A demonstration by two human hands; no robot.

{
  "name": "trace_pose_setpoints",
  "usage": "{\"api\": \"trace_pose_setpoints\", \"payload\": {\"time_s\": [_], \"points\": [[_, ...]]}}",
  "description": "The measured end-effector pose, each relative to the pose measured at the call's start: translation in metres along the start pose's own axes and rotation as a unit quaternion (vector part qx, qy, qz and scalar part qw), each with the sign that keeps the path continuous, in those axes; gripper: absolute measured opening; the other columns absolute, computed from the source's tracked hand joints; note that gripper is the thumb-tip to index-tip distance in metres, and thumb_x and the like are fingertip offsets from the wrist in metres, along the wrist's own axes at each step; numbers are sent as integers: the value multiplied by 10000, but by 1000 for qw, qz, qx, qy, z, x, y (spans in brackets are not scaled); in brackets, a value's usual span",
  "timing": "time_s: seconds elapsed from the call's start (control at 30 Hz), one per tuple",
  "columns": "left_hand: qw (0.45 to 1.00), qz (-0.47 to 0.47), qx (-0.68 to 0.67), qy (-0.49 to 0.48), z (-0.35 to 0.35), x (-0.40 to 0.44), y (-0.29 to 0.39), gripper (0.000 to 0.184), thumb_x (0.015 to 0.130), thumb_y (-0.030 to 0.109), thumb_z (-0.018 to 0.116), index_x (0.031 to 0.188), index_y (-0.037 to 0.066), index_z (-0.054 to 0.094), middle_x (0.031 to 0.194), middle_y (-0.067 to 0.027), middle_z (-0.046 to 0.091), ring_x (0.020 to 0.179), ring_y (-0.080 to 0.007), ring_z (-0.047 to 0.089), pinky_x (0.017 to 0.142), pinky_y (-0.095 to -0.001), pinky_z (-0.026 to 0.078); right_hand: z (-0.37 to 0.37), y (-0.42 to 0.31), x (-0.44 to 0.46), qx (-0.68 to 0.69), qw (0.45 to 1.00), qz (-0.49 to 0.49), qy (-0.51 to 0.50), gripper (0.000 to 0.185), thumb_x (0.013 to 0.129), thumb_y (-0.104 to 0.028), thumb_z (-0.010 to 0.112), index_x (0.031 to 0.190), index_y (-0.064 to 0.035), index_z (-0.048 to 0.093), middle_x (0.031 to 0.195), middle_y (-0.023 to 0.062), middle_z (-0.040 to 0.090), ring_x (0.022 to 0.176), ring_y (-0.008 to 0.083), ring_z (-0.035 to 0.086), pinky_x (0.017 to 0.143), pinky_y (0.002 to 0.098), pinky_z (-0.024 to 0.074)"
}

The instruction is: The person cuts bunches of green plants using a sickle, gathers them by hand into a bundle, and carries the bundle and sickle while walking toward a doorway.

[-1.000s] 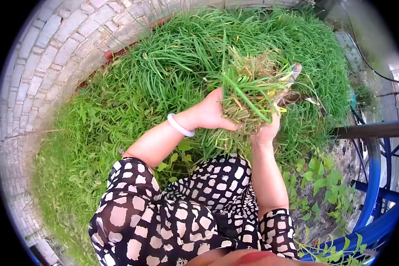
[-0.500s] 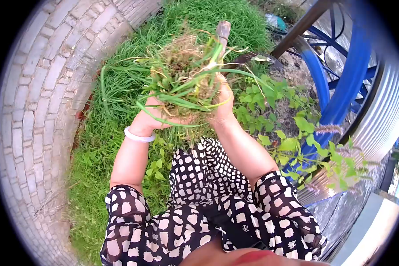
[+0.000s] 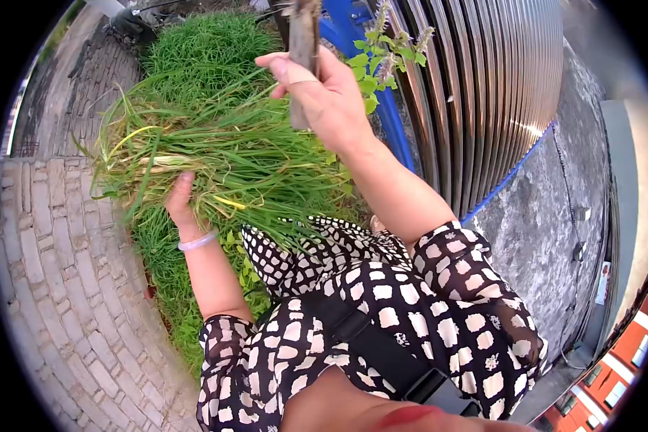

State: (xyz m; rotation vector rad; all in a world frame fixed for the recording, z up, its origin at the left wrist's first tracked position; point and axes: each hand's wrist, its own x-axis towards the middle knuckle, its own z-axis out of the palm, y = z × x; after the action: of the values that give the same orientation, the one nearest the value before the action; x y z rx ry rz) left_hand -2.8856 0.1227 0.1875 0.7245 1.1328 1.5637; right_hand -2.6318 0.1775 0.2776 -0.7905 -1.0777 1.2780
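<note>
My left hand [image 3: 182, 201], a pale bracelet on its wrist, is closed round a big loose bunch of long green grass-like leaves [image 3: 259, 155]. Yellowed blades and pale dry stalks are mixed in at the bunch's left end. Most of the left fingers are hidden beneath the leaves; the thumb shows on top. Up and to the right, my right hand [image 3: 327, 101] grips a worn wooden handle [image 3: 304, 36], apart from the bunch. The handle's upper end leaves the view, and I cannot see what tool it belongs to.
Thick green grass [image 3: 209, 54] grows in a strip beyond the bunch. A brick wall or paving [image 3: 65, 259] runs along the left. At the right are a blue metal frame [image 3: 392, 122], ribbed shiny metal sheeting [image 3: 475, 93] and a leafy plant [image 3: 371, 65] with flower spikes.
The bunch has turned and moved left with my left hand, its long leaves now pointing right. My right hand has left the bunch and lifted the wooden handle. The view has swung round.
</note>
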Motion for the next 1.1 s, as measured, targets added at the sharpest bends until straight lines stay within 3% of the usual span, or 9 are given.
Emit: {"api": "trace_pose_setpoints", "payload": {"time_s": [0.13,0.2,0.37,0.5,0.7,0.73,0.83,0.93,1.1], "points": [[996,-24,-55,60,54,-29,5,535,728,312,588,1155,1,509,1081,-145,564,939,-285,559,808,-408,479,-177,-44,-73,11,986,-51,157,194,898,-202,542,850,-16,571,765,147,647,570,122,523,538,227,411],[995,1,-76,64,84,-35,11,586,699,375,586,1166,28,515,1121,-141,546,986,-287,526,823,-426,464,-270,-57,-118,-44,955,5,293,194,886,-214,570,831,-28,555,707,130,624,527,132,519,497,229,402],[987,139,-27,73,110,-22,37,546,838,469,463,1236,95,485,1227,-81,514,1095,-268,482,915,-464,396,-441,-45,-258,-53,812,150,562,223,853,-219,623,817,-30,509,619,66,554,483,125,504,444,236,414],[979,189,-48,56,129,14,33,498,868,460,435,1197,93,505,1198,-69,527,1058,-251,501,895,-450,413,-472,-2,-357,3,743,224,631,213,829,-215,642,806,-44,515,624,60,552,484,134,520,422,253,436],[989,112,-97,-17,238,25,-51,463,832,432,451,1132,85,520,1110,-96,557,959,-259,544,847,-442,456,-439,31,-400,-38,679,380,627,212,837,-301,597,784,-105,535,594,27,571,432,122,520,363,246,301],[988,90,-121,-43,256,41,-67,457,826,427,454,1121,84,523,1095,-101,562,943,-261,551,839,-441,463,-437,26,-397,-29,675,383,630,205,840,-278,600,800,-87,536,603,39,571,446,127,523,379,252,337],[970,32,-217,-108,313,85,-120,439,808,413,462,1088,81,531,1051,-115,577,894,-265,573,815,-437,485,-455,14,-395,10,690,274,670,214,838,-281,614,768,-101,520,609,33,561,476,119,531,396,249,391],[979,51,-173,-93,403,31,-134,401,784,384,477,1044,93,570,1061,-124,581,932,-297,568,832,-456,484,-470,-15,-399,-37,686,224,692,207,842,-269,615,797,-95,511,627,40,564,487,116,530,419,223,412],[966,-103,-184,-149,447,50,-178,440,739,387,535,1056,82,557,1114,-146,557,966,-319,562,827,-474,487,-457,-12,-432,44,594,181,782,212,859,-246,601,828,-53,518,625,52,557,482,130,517,446,244,421]]}}
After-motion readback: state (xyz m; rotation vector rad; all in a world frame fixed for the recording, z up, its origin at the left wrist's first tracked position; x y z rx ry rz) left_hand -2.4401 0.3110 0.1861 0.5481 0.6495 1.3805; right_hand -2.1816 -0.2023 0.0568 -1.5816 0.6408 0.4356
